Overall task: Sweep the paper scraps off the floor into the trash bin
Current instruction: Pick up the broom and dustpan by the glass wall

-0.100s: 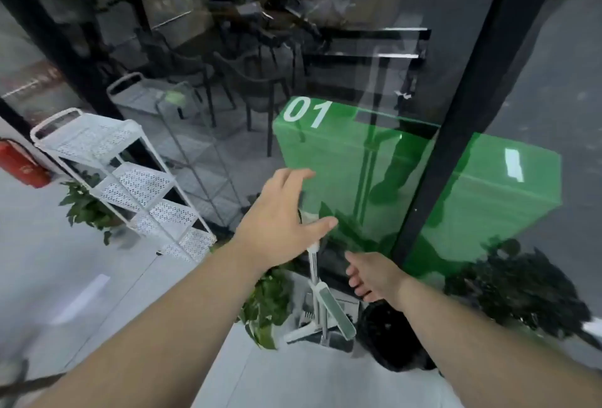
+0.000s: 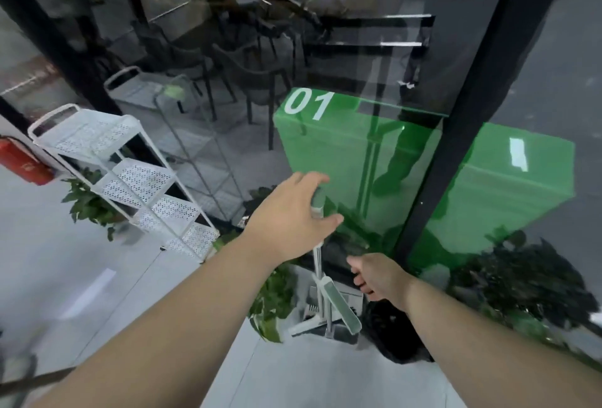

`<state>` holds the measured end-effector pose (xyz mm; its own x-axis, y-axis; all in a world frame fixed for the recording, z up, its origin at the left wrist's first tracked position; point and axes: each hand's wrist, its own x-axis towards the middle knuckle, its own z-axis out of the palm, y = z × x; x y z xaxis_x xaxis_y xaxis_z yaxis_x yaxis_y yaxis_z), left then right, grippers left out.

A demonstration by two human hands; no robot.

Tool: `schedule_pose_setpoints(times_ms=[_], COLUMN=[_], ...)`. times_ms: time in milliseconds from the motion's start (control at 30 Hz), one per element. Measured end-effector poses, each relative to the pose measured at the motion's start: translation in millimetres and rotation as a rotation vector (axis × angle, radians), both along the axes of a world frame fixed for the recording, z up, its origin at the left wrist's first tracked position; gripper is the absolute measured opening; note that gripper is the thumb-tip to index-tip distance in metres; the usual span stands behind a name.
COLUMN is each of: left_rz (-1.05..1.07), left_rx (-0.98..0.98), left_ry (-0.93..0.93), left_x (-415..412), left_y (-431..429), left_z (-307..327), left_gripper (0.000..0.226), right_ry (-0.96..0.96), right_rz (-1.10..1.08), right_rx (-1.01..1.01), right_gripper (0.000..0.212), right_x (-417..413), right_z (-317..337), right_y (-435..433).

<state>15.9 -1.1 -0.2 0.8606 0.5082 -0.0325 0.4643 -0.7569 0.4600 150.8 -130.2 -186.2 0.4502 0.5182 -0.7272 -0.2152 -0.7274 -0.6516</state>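
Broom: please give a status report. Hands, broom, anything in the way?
Left hand open around broom handle, not yet gripping. Right hand loosely curled, empty. Handle stands upright. Potted plant close beside it.

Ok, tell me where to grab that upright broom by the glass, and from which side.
Take the green grip at the top of the broom. The pole stands nearly upright with the glass wall behind it, so come from the room side, wrapping sideways. The left hand is open there, fingers over the grip and thumb below.
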Motion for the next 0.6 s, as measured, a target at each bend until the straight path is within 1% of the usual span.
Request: schedule_pose_setpoints(times_ms=[33, 67, 100, 133, 200, 233, 300, 333, 367, 433, 500, 600], left_rz=[0.023, 0.064, 0.115, 0.159, 0.184, 0.18, 0.182, 0.186, 0.182, 0.162, 0.139, 0.152], left_rx=[0.009, 0.0, -0.029, -0.053, -0.06, -0.057, -0.056, -0.051, -0.047, -0.044, -0.056, -0.057], left_ry=[0.035, 0.002, -0.043, -0.08, -0.073, -0.06, -0.059, -0.063, -0.062, -0.055, -0.047, -0.039], left_x=[3.4, 6.1, 7.8, 9.0, 9.4, 9.0, 7.1, 6.1, 5.7, 6.3, 7.6, 6.1], left_y=[-0.2, 0.1, 0.4, 1.6, -0.7, -2.8, -6.7, -7.5, -7.6, -5.7, -3.6, 0.7], left_z=[-1.3, -3.7, -7.0, -11.8, -19.9, -25.4, -38.0, -43.4, -47.6, -52.4, -54.1, -54.7], left_gripper=[0.045, 0.031, 0.021, 0.019, 0.018, 0.017, 0.016, 0.016, 0.017, 0.017, 0.018, 0.018], right_ry=[-0.03, -0.064, -0.089, -0.101, -0.107, -0.094, -0.028, -0.033, -0.083, -0.196, -0.212, -0.091], right_rz=[0.037, 0.074, 0.11, 0.162, 0.257, 0.263, 0.193, 0.187, 0.197, 0.294, 0.34, 0.262], right_rx=[-0.003, -0.024, -0.034, -0.044, -0.061, -0.067, -0.09, -0.109, -0.115, -0.166, -0.211, -0.203], right_gripper=[0.026, 0.024, 0.022, 0.021, 0.018, 0.018, 0.021, 0.024, 0.029, 0.035, 0.028, 0.01], right_x=[-0.9, -3.0, -5.8, -8.4, -15.9, -20.8, -31.4, -35.9, -39.0, -43.8, -49.2, -57.0], right_z=[-4.7, -6.4, -7.4, -8.6, -13.7, -18.5, -26.5, -29.2, -33.4, -39.3, -44.5, -52.9], right_y=[-0.2, 1.0, 1.5, 1.8, 3.2, 4.7, 10.2, 13.6, 16.8, 22.5, 23.6, 23.4])
